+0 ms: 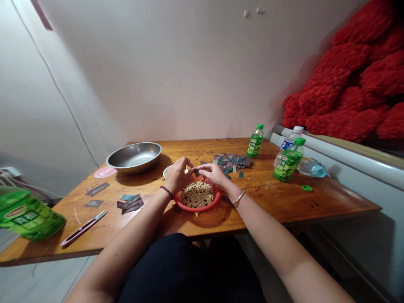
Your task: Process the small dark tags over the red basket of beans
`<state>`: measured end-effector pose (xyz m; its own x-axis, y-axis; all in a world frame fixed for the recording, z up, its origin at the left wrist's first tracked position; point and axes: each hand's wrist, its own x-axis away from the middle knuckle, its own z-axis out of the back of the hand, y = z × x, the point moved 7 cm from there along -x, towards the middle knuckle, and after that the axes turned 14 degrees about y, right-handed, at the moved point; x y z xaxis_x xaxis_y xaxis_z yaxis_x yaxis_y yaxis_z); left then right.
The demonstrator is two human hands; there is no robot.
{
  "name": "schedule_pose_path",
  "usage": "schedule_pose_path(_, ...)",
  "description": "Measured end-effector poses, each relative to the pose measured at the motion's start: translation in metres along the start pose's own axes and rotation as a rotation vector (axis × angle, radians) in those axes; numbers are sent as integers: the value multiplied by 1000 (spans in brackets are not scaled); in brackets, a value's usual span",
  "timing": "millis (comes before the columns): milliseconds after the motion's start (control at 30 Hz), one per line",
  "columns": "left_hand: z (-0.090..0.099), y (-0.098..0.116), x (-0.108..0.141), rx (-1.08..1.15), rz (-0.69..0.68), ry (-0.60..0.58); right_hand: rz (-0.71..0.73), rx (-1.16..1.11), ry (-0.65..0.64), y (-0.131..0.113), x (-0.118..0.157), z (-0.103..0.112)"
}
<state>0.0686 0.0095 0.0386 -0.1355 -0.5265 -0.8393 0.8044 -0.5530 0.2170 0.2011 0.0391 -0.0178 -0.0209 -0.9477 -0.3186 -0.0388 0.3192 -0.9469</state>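
A small dark piece [197,172] sits between the fingertips, just over the far rim of the red basket [197,209]; it looks thin, light and fairly stiff, so a gentle pinch at its edges should suit it, with bending or slipping the likelier troubles. The right hand [216,173] has its fingers drawn nearly together, seemingly on the piece; the fingers of the left hand [177,176] curl beside it, and whether they grip cannot be told. Pale and dark beans [197,195] fill the basket, loose, probably hard and apt to roll. Beyond lies a heap of flat pieces [233,162] on the wooden desk [265,206], with a steel basin [135,158] to the left.
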Motion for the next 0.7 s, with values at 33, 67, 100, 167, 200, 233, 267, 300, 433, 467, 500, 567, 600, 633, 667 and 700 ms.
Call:
schedule_pose_path(33, 0, 0, 0, 0, 1, -5, 2, 1, 1, 0, 0, 0)
schedule_pose_path(67, 0, 0, 0, 2, 1, -6, 2, 1, 2, -1, 0, 0)
schedule_pose_path(100, 1, 1, 0, 4, 0, -4, 0, 0, 3, -1, 1, 0)
schedule_pose_path(167, 1, 1, 0, 8, -5, 8, -14, -10, 0, -2, 2, 0)
schedule_pose_path(200, 2, 2, 0, 9, -9, 16, -23, -18, 1, -2, 2, 0)
schedule_pose_path(233, 2, 2, 0, 9, -13, 23, -30, -26, 3, -3, 3, 0)
schedule_pose_path(267, 2, 2, 0, 11, -18, 29, -34, -32, 4, -3, 3, 0)
schedule_pose_path(300, 2, 2, 1, 14, -22, 34, -33, -35, 4, -4, 3, 0)
schedule_pose_path(433, 1, 2, 1, 33, -36, 40, -23, -26, 10, -4, 3, 0)
schedule_pose_path(467, 1, 2, 1, 37, -36, 38, -21, -23, 12, -4, 2, 0)
schedule_pose_path(500, 1, 2, 1, 41, -35, 35, -19, -21, 14, -3, 2, 0)
schedule_pose_path(567, 0, 1, 1, 53, -31, 27, -8, -19, 15, -3, 1, 0)
schedule_pose_path(600, 0, 1, 1, 59, -30, 22, 1, -17, 16, -3, 1, 1)
schedule_pose_path(633, 0, 1, 1, 65, -30, 17, 9, -15, 17, -3, 1, 1)
schedule_pose_path(667, 0, 2, 1, 69, -30, 12, 15, -13, 17, -3, 1, 1)
schedule_pose_path(700, 0, 2, 1, 72, -31, 9, 20, -12, 17, -3, 1, 0)
